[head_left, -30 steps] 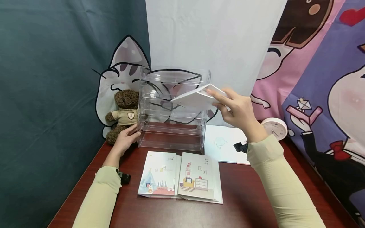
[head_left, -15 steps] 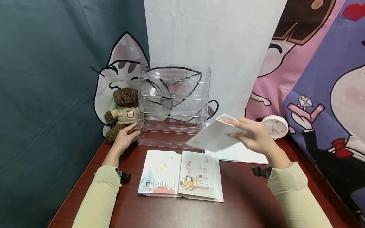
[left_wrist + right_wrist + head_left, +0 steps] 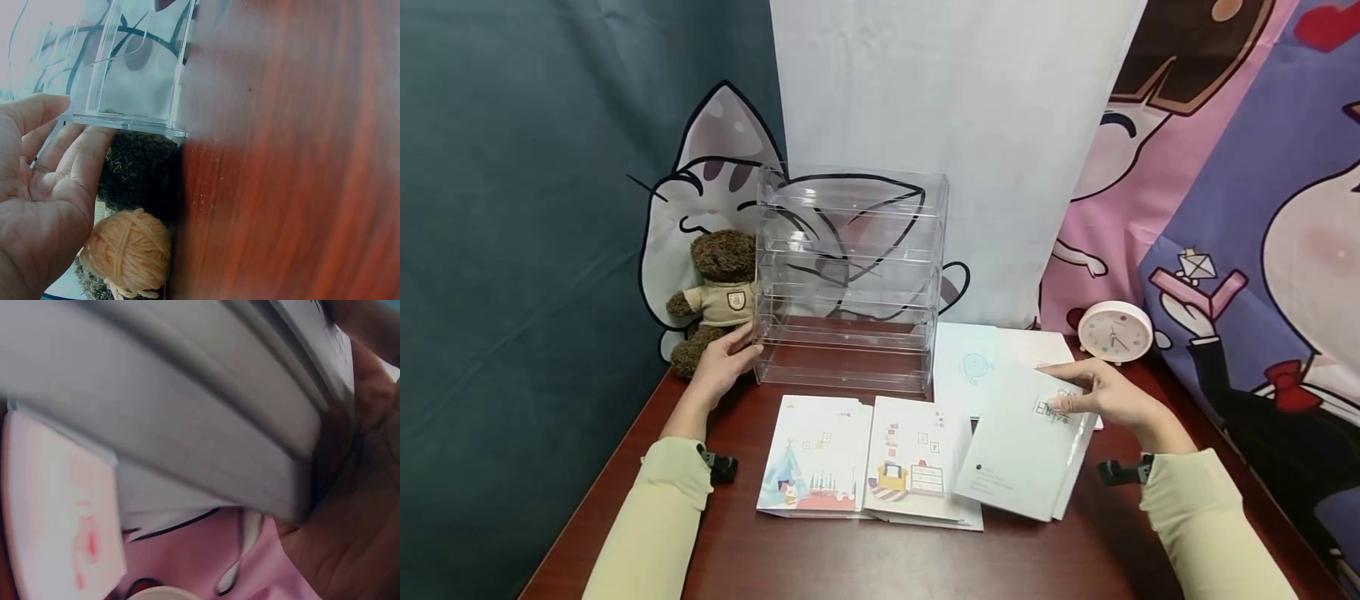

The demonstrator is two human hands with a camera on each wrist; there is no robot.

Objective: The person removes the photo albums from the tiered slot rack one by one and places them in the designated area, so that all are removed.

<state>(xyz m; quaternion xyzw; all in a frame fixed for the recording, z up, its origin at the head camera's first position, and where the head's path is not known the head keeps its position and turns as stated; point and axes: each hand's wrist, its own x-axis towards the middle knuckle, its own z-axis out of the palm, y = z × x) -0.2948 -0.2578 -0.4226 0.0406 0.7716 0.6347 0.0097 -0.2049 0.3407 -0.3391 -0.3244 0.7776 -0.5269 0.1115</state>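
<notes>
My right hand grips a pale notebook by its upper end, thumb on the lettered cover. It hangs tilted, overlapping the right edge of the tent-and-dresser notebooks in the head view. The right wrist view shows its thick pale layers close up against my palm. My left hand touches the left side of a clear plastic rack with several tiers. In the left wrist view, the left fingers reach straight to the panel's edge.
Two white notebooks with printed drawings lie in front of the rack. More pale notebooks lie behind the held one. A teddy bear sits left of the rack, with an orange yarn ball nearby. A round clock stands at right.
My right hand has brought the notebook down and to the right, away from the rack's front, and turned its lettered cover into view. My left hand has stayed at the rack's side.
</notes>
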